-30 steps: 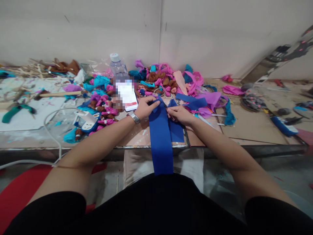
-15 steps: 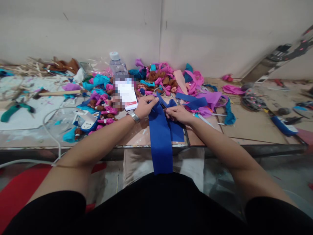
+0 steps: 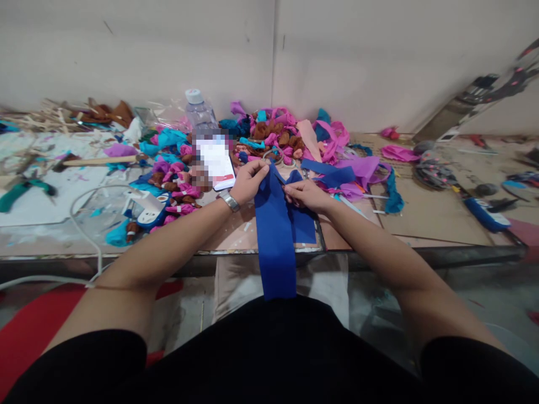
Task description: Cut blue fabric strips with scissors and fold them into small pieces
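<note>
A long blue fabric strip (image 3: 275,241) hangs from the worktable's front edge down to my lap. My left hand (image 3: 249,180) pinches its upper end. My right hand (image 3: 306,194) is closed around small dark scissors (image 3: 279,178), whose blades point up and left against the fabric; their handles are mostly hidden by my fingers. Another blue piece (image 3: 304,226) lies under my right hand on the tabletop. A folded blue strip (image 3: 330,173) rests just behind that hand. Left of my left hand stands a lit phone (image 3: 215,163), leaning on bundled cloth.
Pink, brown and teal cloth bundles (image 3: 168,185) pile up at the left and back. A clear bottle (image 3: 201,115), a hammer (image 3: 99,160), green-handled pliers (image 3: 25,191) and a white plug (image 3: 145,203) with its cable are at the left. A metal arm (image 3: 457,109) stands at the right.
The view has shifted slightly. Both hands keep nearly the same places on the blue fabric, and the scissor blades show more clearly between them.
</note>
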